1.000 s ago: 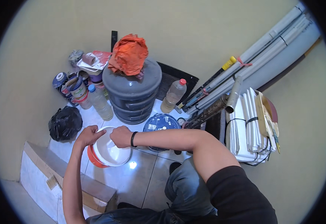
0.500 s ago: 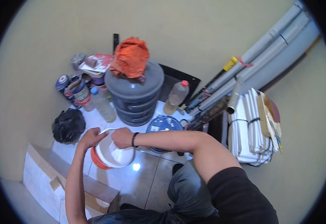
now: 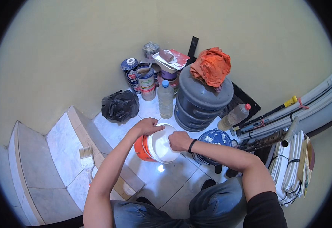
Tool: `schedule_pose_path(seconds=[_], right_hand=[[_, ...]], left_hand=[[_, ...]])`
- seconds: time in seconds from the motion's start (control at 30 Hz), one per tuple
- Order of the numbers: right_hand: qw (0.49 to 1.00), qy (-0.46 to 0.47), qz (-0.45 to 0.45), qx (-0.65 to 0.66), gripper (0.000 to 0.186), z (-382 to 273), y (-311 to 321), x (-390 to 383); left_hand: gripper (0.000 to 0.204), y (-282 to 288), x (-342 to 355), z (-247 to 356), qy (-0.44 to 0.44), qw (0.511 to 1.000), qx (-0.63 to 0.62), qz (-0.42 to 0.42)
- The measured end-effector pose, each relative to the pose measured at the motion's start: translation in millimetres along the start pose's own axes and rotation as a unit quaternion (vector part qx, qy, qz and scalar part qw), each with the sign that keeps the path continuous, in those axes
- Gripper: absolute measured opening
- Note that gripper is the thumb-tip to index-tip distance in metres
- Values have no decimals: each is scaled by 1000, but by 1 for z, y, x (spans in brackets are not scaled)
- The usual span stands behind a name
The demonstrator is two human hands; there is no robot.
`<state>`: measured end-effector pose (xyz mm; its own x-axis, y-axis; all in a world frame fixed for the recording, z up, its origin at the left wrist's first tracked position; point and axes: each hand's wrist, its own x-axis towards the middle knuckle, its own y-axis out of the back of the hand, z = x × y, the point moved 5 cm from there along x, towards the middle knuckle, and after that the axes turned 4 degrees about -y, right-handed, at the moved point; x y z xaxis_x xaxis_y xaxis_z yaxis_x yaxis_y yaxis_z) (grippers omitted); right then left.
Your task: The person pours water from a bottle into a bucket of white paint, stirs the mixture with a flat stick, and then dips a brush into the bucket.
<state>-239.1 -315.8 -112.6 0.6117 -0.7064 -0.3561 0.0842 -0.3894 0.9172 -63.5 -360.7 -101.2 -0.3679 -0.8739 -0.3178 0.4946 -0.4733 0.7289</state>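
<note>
An orange bucket [image 3: 142,149] with a white inside and white rim stands on the tiled floor in front of me. My left hand [image 3: 147,127] is closed over its far left rim, thumb on the inner side. My right hand [image 3: 179,141] makes a fist at the bucket's right side, knuckles over the opening. Whatever the fist holds is hidden by the fingers. White material coats the bucket's inside. Just right of the bucket, behind my right forearm, is a blue-lidded paint pail [image 3: 216,136] with white splashes.
A paintbrush [image 3: 87,159] lies on the tiled step at left. Beyond the bucket are a black plastic bag [image 3: 120,107], paint cans [image 3: 146,81], a blue-capped bottle [image 3: 165,100], a large drum [image 3: 200,102] under orange cloth [image 3: 212,65], and a red-capped bottle [image 3: 233,117]. Pipes [image 3: 306,108] lean at right.
The view has swung left, bringing the steps and paintbrush into sight. My right hand has moved from over the bucket's middle to its right side. The left hand stays on the rim.
</note>
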Motion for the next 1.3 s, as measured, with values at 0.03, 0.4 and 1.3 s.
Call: schedule_pose_path(seconds=[0.03, 0.4, 1.3], right_hand=[[999, 4, -37, 30, 29, -3, -3, -1], [998, 1, -45, 34, 26, -2, -9, 1], [998, 17, 59, 15, 19, 3, 0, 4]], left_hand=[[65, 0, 1, 0, 2, 1000, 0, 1], [65, 0, -2, 6, 19, 1000, -5, -11], [59, 3, -6, 8, 13, 997, -65, -34]])
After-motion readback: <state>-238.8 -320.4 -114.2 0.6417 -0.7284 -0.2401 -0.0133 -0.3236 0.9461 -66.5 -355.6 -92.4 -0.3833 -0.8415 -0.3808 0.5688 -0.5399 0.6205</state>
